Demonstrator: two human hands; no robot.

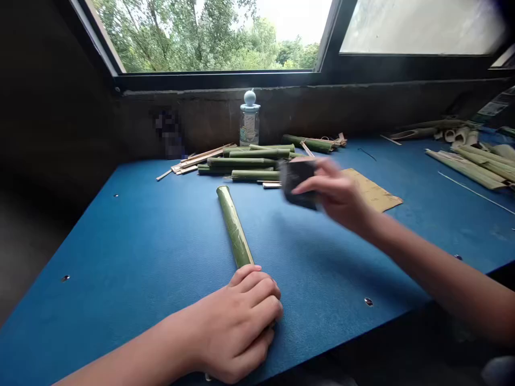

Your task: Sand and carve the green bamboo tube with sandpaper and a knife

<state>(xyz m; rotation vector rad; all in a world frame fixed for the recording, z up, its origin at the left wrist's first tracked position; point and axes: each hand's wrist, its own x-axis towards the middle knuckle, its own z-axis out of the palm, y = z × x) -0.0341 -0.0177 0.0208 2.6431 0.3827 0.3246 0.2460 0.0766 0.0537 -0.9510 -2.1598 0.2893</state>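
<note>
Your left hand (237,327) has its fingers closed over the end of a green bamboo tube (234,228) lying on the blue table (120,257). Your right hand's (338,195) fingers grip a blurred dark block (298,182). Beyond stands a glass jar (249,120), its contents unclear.

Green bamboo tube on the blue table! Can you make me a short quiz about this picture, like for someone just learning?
1. True or false: the left hand touches the green bamboo tube.
2. Which holds the dark block, the left hand or the right hand?
3. What stands upright behind the pile of bamboo pieces?

Key: 1. True. 2. The right hand. 3. A glass bottle with a pale blue lid.
</note>
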